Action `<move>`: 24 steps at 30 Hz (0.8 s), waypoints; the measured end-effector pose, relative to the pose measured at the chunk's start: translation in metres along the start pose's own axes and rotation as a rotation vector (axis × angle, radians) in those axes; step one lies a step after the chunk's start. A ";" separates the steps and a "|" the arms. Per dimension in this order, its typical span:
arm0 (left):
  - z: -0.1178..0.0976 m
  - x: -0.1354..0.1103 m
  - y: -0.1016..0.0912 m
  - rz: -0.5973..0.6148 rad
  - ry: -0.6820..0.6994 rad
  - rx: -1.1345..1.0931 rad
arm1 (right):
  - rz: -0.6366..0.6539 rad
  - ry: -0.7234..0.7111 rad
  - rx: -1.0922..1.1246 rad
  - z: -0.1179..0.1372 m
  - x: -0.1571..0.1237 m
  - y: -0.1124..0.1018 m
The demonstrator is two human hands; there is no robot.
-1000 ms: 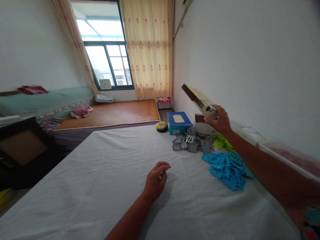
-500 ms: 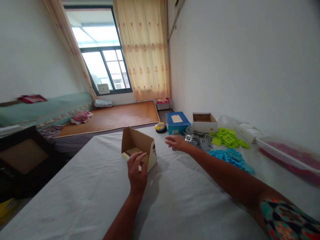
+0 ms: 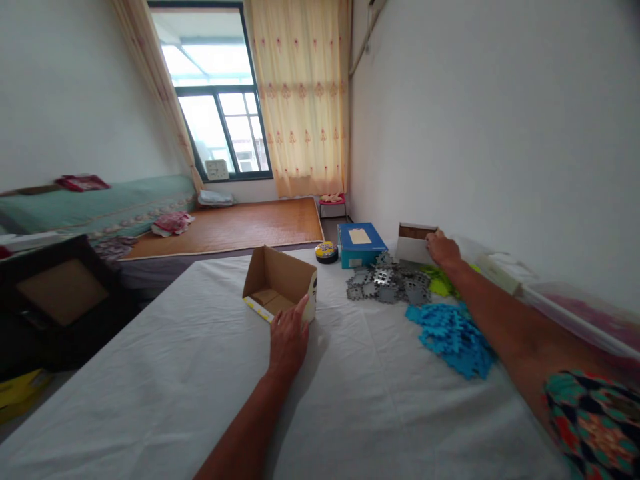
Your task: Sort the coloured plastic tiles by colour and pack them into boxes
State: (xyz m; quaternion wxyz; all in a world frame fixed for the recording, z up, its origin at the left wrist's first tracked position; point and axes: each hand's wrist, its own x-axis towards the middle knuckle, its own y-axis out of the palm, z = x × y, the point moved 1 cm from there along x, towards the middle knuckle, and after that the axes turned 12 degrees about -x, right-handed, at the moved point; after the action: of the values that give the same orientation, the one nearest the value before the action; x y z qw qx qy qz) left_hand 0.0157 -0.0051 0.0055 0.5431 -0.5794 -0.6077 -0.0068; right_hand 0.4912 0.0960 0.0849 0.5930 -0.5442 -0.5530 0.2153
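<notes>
My left hand (image 3: 289, 339) is at the near right corner of an open cardboard box (image 3: 283, 275), its fingers closed over the low front edge. This box has a brown inside and stands on the white-covered table (image 3: 165, 373). Farther off, my right hand (image 3: 443, 249) grips the right end of a white box (image 3: 414, 249) with a brown inside. Below that hand lies a lime-green pile of flat pieces (image 3: 441, 281), partly hidden by my forearm. Grey interlocking pieces (image 3: 387, 280) and a heap of blue pieces (image 3: 455, 337) lie nearer.
A blue box (image 3: 361, 245) and a round yellow-and-black tin (image 3: 327, 252) stand at the table's far edge. Along the wall on the right is a clear plastic tub (image 3: 575, 313) with pink contents. A black case (image 3: 55, 300) is beyond the table's left edge.
My right hand has moved right, from beside the grey pieces to the white box, and taken hold of it. My left hand has shifted slightly right and closed on the cardboard box's edge.
</notes>
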 end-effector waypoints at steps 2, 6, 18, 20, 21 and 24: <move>0.002 0.003 -0.003 -0.011 -0.008 0.029 | -0.071 0.043 -0.028 -0.007 -0.002 -0.020; 0.004 0.014 -0.027 -0.088 -0.065 0.156 | -0.209 -0.003 -0.024 -0.010 -0.030 -0.082; 0.044 0.014 -0.062 -0.103 -0.131 0.337 | -0.042 -0.805 0.242 0.124 -0.257 -0.148; 0.044 0.014 -0.058 -0.142 -0.061 0.297 | -0.037 -0.800 0.388 0.127 -0.264 -0.145; 0.042 0.014 -0.056 -0.165 -0.025 0.261 | -0.057 -0.750 0.478 0.121 -0.260 -0.145; 0.035 0.018 -0.051 -0.185 0.062 0.096 | -0.159 -0.513 0.647 0.076 -0.227 -0.136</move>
State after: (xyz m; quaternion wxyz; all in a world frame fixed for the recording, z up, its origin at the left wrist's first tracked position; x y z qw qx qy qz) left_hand -0.0388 0.0127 0.0345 0.5859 -0.4935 -0.6412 -0.0455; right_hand 0.3095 -0.1108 0.0936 0.5912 -0.2142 -0.6268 0.4600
